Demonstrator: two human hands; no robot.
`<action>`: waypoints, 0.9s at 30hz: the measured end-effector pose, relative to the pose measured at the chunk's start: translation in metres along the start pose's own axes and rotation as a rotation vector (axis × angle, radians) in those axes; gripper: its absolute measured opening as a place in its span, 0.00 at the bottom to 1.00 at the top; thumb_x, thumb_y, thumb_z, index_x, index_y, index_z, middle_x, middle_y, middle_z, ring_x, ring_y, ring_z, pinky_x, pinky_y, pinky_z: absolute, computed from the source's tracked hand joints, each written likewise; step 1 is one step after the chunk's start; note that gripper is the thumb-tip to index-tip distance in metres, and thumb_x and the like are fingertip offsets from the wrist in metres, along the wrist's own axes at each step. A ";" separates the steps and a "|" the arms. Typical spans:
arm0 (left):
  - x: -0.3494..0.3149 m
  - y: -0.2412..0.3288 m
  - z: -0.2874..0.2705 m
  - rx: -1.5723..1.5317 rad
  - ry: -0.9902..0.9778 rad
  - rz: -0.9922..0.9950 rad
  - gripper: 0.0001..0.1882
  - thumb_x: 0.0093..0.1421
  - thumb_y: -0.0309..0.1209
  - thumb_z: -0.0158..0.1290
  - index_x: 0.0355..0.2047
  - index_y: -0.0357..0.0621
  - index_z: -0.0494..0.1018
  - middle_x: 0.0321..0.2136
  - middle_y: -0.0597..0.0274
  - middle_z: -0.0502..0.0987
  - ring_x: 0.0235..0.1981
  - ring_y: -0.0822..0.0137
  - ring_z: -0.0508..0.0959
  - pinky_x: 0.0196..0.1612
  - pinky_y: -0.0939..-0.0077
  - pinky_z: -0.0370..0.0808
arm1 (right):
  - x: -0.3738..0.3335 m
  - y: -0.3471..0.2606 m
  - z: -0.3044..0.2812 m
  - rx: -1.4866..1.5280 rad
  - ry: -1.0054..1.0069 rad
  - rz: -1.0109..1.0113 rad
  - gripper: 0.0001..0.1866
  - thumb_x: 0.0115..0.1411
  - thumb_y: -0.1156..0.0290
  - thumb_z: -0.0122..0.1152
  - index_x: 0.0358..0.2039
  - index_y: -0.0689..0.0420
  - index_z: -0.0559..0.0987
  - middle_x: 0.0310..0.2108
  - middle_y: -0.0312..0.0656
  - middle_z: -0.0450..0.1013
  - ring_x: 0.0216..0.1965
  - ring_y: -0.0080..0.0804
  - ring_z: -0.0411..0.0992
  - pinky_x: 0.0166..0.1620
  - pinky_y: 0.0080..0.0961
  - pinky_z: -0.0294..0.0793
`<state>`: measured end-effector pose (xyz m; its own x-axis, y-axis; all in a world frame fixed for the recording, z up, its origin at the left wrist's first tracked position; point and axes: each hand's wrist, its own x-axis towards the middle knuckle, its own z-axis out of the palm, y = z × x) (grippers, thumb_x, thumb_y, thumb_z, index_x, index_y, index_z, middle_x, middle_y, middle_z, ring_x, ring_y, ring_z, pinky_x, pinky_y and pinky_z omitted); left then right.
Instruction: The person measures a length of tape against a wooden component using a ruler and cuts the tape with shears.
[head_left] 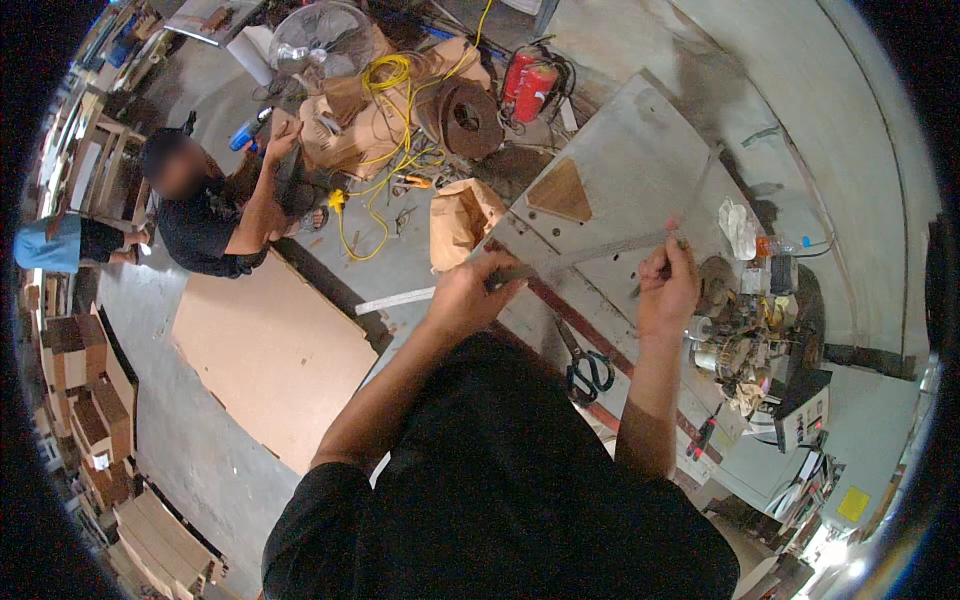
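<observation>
A long, thin, pale grey strip runs slantwise above the grey work table. My left hand is closed round it, with one end sticking out to the left past my wrist. At the strip's far right end, my right hand has its fingers pinched together. What the strip is made of I cannot make out. Between my forearms lies a pair of scissors with black handles, on the table near my body. A red and black hand tool rests beyond my right forearm.
Cluttered machine parts and a clear bottle stand right. A paper bag, yellow cable and red cylinders lie beyond the table. At left, a co-worker holds a blue drill beside a brown board.
</observation>
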<state>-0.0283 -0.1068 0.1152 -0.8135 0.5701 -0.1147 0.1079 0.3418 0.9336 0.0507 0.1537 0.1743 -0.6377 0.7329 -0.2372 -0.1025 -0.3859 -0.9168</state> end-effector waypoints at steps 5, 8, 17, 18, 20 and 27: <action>0.002 -0.007 0.009 -0.017 -0.200 -0.028 0.17 0.60 0.42 0.60 0.42 0.43 0.78 0.30 0.51 0.81 0.32 0.53 0.81 0.37 0.63 0.76 | -0.006 0.008 -0.011 -0.145 -0.096 -0.004 0.16 0.67 0.70 0.55 0.53 0.59 0.76 0.23 0.29 0.64 0.25 0.18 0.61 0.30 0.18 0.61; 0.005 -0.004 0.013 -0.004 -0.176 0.053 0.18 0.61 0.43 0.59 0.42 0.42 0.77 0.29 0.49 0.79 0.31 0.51 0.80 0.36 0.62 0.75 | -0.022 0.010 0.015 -0.174 -0.101 0.129 0.15 0.67 0.69 0.55 0.51 0.60 0.78 0.25 0.30 0.67 0.27 0.18 0.64 0.31 0.17 0.64; 0.005 0.007 0.002 0.051 -0.155 -0.029 0.17 0.64 0.41 0.56 0.44 0.40 0.76 0.33 0.48 0.81 0.34 0.53 0.81 0.40 0.60 0.76 | -0.017 0.030 0.007 -0.429 -0.249 0.003 0.12 0.66 0.65 0.59 0.43 0.59 0.79 0.28 0.33 0.70 0.30 0.20 0.66 0.34 0.21 0.66; 0.003 0.009 0.002 0.059 -0.175 -0.057 0.16 0.65 0.40 0.56 0.45 0.39 0.76 0.35 0.49 0.82 0.35 0.57 0.82 0.41 0.62 0.77 | -0.017 0.028 0.006 -0.452 -0.218 -0.004 0.12 0.66 0.64 0.58 0.44 0.59 0.79 0.27 0.33 0.70 0.30 0.20 0.66 0.34 0.21 0.65; 0.005 -0.004 0.008 0.021 -0.177 0.008 0.16 0.65 0.39 0.55 0.45 0.41 0.75 0.36 0.48 0.81 0.37 0.54 0.82 0.43 0.61 0.76 | -0.018 0.026 0.005 -0.495 -0.152 -0.020 0.13 0.67 0.64 0.57 0.44 0.60 0.79 0.27 0.33 0.69 0.30 0.20 0.65 0.34 0.21 0.65; 0.006 -0.008 0.021 0.018 -0.160 0.083 0.16 0.63 0.43 0.55 0.41 0.44 0.76 0.33 0.47 0.80 0.37 0.45 0.80 0.39 0.54 0.75 | -0.026 0.006 0.017 -0.338 -0.190 0.071 0.18 0.70 0.57 0.52 0.45 0.61 0.78 0.19 0.30 0.63 0.23 0.18 0.59 0.29 0.19 0.58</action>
<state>-0.0216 -0.0901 0.1000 -0.7000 0.7083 -0.0913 0.1826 0.3011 0.9359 0.0535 0.1228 0.1809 -0.7676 0.5816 -0.2693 0.1840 -0.2025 -0.9618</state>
